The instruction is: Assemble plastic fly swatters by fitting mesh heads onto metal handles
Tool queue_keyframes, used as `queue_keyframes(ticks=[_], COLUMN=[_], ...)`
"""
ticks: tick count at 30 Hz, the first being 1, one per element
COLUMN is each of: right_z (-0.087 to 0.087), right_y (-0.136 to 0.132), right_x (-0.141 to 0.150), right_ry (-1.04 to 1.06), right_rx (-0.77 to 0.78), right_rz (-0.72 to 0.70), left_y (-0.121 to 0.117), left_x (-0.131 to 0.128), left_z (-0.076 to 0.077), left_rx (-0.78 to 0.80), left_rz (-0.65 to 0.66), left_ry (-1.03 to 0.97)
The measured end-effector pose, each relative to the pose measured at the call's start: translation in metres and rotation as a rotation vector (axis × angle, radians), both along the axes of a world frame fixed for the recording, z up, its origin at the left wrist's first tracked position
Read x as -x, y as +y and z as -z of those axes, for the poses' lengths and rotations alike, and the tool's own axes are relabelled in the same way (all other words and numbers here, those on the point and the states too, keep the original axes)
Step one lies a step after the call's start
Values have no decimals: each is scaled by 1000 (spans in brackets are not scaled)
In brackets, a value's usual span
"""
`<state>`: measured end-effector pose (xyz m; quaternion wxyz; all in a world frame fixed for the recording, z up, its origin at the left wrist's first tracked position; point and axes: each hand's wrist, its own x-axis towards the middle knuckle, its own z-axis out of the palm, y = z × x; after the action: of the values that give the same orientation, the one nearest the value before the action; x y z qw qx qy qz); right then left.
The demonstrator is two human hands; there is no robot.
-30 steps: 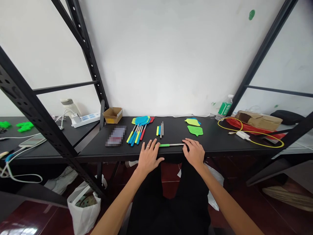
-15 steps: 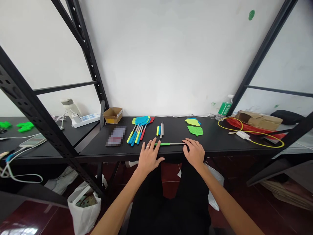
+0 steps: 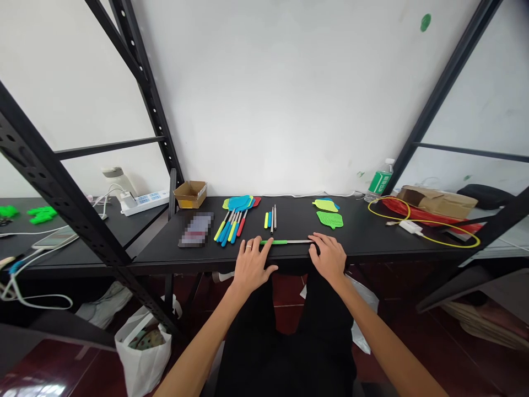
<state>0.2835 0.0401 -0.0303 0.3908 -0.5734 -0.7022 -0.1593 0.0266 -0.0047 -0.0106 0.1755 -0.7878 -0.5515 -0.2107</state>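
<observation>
The single view looks from the wearer's head, forward and steeply down over black-clothed legs (image 3: 285, 358) to the bare left hand (image 3: 251, 267) and bare right hand (image 3: 328, 258), within arm's reach. It faces a plain white wall (image 3: 289, 99) squarely across a flat black tabletop (image 3: 355, 237), wide enough to take in slanting black metal posts (image 3: 155, 110) on both sides.

A plain white wall (image 3: 281, 110) rises behind a long black tabletop (image 3: 372, 237) framed by black perforated metal posts (image 3: 155, 105), above a glossy dark-red tiled floor (image 3: 287, 292).
</observation>
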Motion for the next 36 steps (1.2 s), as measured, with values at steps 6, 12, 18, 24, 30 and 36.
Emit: queue_keyframes(ticks=[6,12,18,24,30,36], right_z=[-1,-2,-1,0,-1,-1], right_y=[-1,-2,-1,0,-1,-1], right_x=[0,0,0,0,0,0], right_ry=[1,10,12,13,10,10], right_rx=[5,3,-4,-6,-6,-4], right_rz=[2,-4,-9,-8,-2,-7], left_y=[1,2,2,2,2,2], left_x=[1,1,1,1,1,1], left_z=[0,2,2,4,3,3], left_rx=[-1,-4,0,-2,-5,-16], left_rz=[2,14,21,27,30,35], left_ry=[24,-9,-23,-31,-39,-52])
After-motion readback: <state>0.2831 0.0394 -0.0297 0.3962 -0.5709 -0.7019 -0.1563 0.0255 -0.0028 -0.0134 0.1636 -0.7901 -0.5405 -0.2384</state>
